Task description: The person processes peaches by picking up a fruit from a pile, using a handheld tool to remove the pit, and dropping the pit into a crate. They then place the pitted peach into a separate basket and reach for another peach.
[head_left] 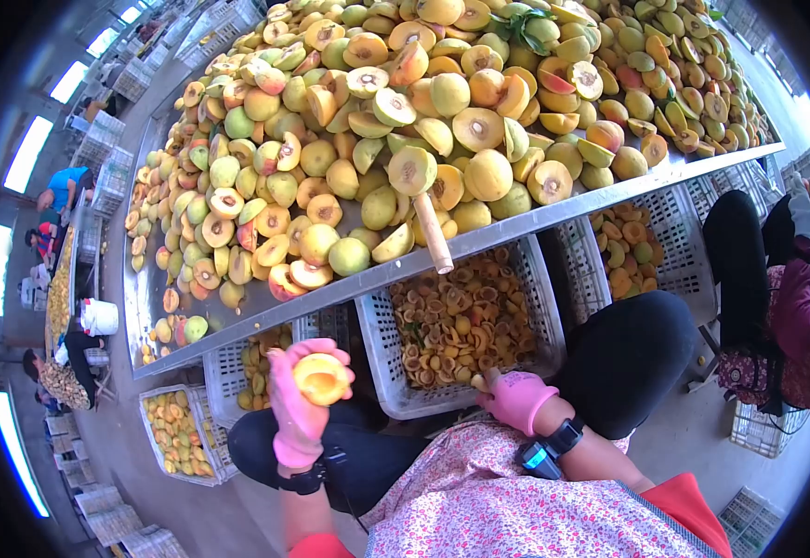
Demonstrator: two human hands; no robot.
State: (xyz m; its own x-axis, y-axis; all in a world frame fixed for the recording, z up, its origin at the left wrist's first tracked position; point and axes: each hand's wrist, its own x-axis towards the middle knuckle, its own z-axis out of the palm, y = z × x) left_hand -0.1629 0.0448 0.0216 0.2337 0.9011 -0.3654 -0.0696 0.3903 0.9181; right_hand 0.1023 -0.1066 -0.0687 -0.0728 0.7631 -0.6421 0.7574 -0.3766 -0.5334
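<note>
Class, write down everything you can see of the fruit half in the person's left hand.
The fruit half is roundish and yellow-orange, its cut face turned toward the camera. A smooth-looking, deeper orange hollow sits in the middle, ringed by paler flesh; no stone shows in it. The pink-gloved left hand grips it, raised in front of the metal table's edge and left of the large crate. Its underside is hidden.

- a fruit-processing workshop
- metal table (553, 219) heaped with halved fruit (477, 128)
- plastic crates (375, 346) stand below and around it
- several people (63, 189) in the background
</note>
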